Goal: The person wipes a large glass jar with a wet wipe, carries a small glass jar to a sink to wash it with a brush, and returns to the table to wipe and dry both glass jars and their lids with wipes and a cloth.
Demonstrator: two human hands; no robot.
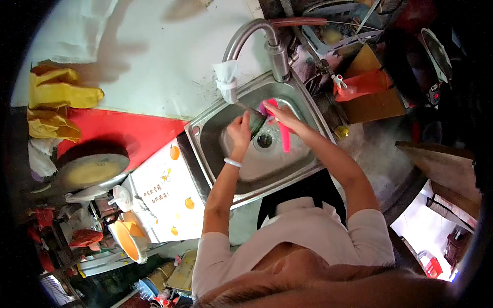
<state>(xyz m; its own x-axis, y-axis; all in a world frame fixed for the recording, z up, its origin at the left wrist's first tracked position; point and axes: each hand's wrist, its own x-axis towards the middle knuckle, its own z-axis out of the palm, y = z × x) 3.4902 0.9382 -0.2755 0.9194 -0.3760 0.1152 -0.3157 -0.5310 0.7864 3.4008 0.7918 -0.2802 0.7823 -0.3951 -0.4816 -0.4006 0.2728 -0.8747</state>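
Observation:
Over the steel sink (210, 154), my left hand (239, 129), with a pale bangle on its wrist, is closed on the near side of a dark bowl (258, 124). The bowl is tilted and seen nearly edge-on, so its exact shape is hard to tell. My right hand (283, 117) is closed on a bright pink brush (285, 138), whose long end points down toward the basin floor. The brush's other end touches or lies close to the bowl's far side. Below them is the drain (264, 140). A steel faucet (244, 38) with white wrapping on its spout arches above.
Yellow rubber gloves (61, 95) lie at the left of the white counter (169, 56). A wide pan (95, 170) stands beside a red surface (123, 131). An orange container (128, 238) is lower left. Right of the sink are a cardboard box (377, 105) and a grey crate (334, 43).

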